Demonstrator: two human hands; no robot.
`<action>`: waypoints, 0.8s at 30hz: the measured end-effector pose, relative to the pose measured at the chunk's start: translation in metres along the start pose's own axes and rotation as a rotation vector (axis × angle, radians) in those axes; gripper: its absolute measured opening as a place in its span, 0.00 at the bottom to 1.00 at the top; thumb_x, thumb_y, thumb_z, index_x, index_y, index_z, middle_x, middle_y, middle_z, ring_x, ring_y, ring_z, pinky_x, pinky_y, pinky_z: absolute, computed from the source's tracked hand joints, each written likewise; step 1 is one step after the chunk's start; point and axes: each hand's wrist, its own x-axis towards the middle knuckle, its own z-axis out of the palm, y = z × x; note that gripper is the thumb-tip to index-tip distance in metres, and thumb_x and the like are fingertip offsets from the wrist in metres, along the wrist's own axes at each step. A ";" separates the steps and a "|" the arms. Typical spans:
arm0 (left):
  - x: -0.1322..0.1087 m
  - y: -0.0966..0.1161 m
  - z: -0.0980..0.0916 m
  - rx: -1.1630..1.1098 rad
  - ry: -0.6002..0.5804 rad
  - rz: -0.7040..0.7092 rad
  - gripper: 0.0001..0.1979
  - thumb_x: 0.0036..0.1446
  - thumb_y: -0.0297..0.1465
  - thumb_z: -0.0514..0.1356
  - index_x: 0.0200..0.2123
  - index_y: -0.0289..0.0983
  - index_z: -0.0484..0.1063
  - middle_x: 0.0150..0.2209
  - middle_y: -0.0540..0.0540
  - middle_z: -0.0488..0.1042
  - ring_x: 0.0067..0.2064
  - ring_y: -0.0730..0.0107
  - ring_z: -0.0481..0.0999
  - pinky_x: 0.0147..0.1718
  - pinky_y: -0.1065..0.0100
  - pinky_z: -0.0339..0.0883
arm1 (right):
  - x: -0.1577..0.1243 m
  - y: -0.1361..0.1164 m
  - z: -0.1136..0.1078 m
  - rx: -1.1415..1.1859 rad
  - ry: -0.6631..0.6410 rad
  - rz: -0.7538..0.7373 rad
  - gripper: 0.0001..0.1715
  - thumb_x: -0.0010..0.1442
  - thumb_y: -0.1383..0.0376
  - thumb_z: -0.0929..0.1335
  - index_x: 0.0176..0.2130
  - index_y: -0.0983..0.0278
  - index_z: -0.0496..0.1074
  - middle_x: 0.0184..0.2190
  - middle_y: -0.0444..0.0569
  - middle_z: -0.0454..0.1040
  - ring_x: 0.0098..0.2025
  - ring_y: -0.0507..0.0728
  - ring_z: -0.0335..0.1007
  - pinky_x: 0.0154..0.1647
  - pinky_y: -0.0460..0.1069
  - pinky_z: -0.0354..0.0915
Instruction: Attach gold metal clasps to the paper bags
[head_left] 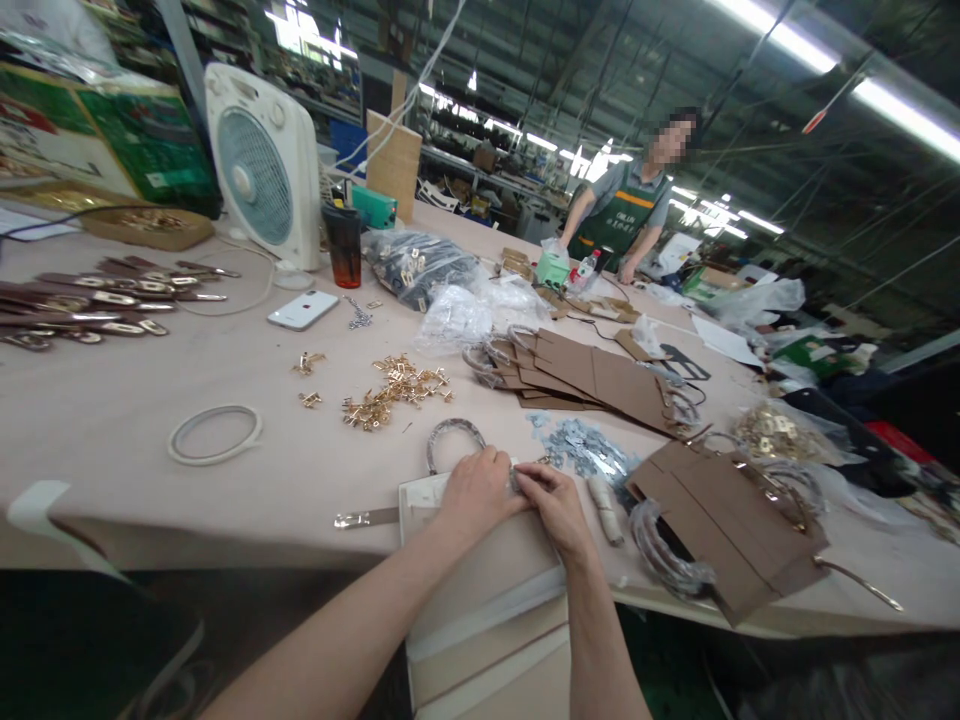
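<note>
A pale, unfolded bag panel [517, 570] lies at the table's front edge and hangs down over it. Its plastic-wrapped handle loop [455, 427] stands up at the far side, and a brown strap [379, 517] with a wrapped metal end sticks out to the left. My left hand [480, 490] rests on the panel's upper part, fingers bent together. Against it, my right hand [556, 502] has its thumb and fingertips pinched at the panel's top edge. Something small and shiny shows between the two hands; its kind is hidden by the fingers.
Grey metal plates [585, 447] and a light-coloured roll [605, 510] lie right of my hands. Brown bag pieces [735, 520] spread further right. Gold fittings [397, 390], a tape roll [215, 434], a phone [303, 309] and a fan [262, 170] sit left. A person [622, 210] stands across the table.
</note>
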 end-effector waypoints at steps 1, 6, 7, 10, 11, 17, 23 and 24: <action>0.000 0.000 0.000 -0.002 -0.002 -0.001 0.26 0.62 0.54 0.61 0.45 0.35 0.73 0.44 0.39 0.76 0.45 0.51 0.78 0.44 0.56 0.72 | 0.000 0.000 0.000 -0.005 0.000 0.000 0.15 0.58 0.56 0.74 0.42 0.61 0.83 0.41 0.51 0.83 0.44 0.61 0.77 0.46 0.52 0.71; 0.000 -0.001 0.001 -0.006 0.005 0.007 0.22 0.61 0.49 0.64 0.45 0.35 0.72 0.44 0.39 0.76 0.46 0.51 0.78 0.45 0.56 0.72 | 0.000 -0.005 0.003 -0.065 0.039 -0.024 0.14 0.59 0.56 0.73 0.41 0.61 0.84 0.42 0.51 0.84 0.45 0.62 0.77 0.49 0.53 0.70; 0.000 -0.002 0.001 -0.007 0.005 0.009 0.21 0.61 0.48 0.65 0.45 0.35 0.72 0.44 0.40 0.75 0.46 0.51 0.78 0.45 0.56 0.72 | 0.000 -0.006 0.004 -0.079 0.046 -0.034 0.13 0.59 0.56 0.73 0.41 0.60 0.84 0.42 0.51 0.84 0.46 0.62 0.77 0.50 0.53 0.70; 0.000 -0.002 0.003 -0.007 0.005 0.014 0.21 0.60 0.46 0.66 0.45 0.35 0.72 0.44 0.40 0.75 0.46 0.51 0.77 0.45 0.56 0.72 | 0.000 -0.008 0.005 -0.095 0.040 -0.053 0.13 0.59 0.58 0.73 0.41 0.60 0.84 0.42 0.51 0.84 0.46 0.62 0.77 0.51 0.54 0.70; 0.000 -0.002 0.003 -0.007 0.007 0.016 0.21 0.60 0.46 0.66 0.46 0.35 0.71 0.44 0.40 0.75 0.46 0.51 0.77 0.45 0.56 0.72 | 0.001 -0.009 0.006 -0.096 0.037 -0.052 0.13 0.59 0.58 0.72 0.41 0.60 0.83 0.42 0.51 0.84 0.46 0.62 0.77 0.51 0.54 0.70; -0.001 -0.003 0.005 -0.007 0.011 0.020 0.20 0.59 0.44 0.66 0.46 0.36 0.71 0.44 0.40 0.75 0.46 0.50 0.77 0.45 0.55 0.71 | 0.001 -0.009 0.008 -0.112 0.042 -0.029 0.15 0.59 0.57 0.73 0.42 0.62 0.83 0.40 0.51 0.83 0.42 0.60 0.76 0.47 0.53 0.69; -0.001 -0.001 0.004 -0.047 0.025 0.015 0.19 0.59 0.45 0.66 0.46 0.37 0.71 0.45 0.40 0.75 0.47 0.51 0.77 0.46 0.55 0.70 | 0.001 -0.004 0.004 -0.039 0.196 -0.024 0.23 0.62 0.52 0.71 0.50 0.63 0.79 0.34 0.48 0.79 0.32 0.56 0.71 0.35 0.50 0.67; -0.001 -0.001 0.004 -0.049 0.024 0.017 0.19 0.59 0.44 0.67 0.45 0.37 0.71 0.45 0.41 0.75 0.47 0.51 0.77 0.46 0.56 0.70 | 0.005 0.000 0.001 -0.035 0.290 -0.027 0.24 0.63 0.51 0.70 0.51 0.64 0.78 0.33 0.49 0.79 0.31 0.56 0.70 0.34 0.50 0.67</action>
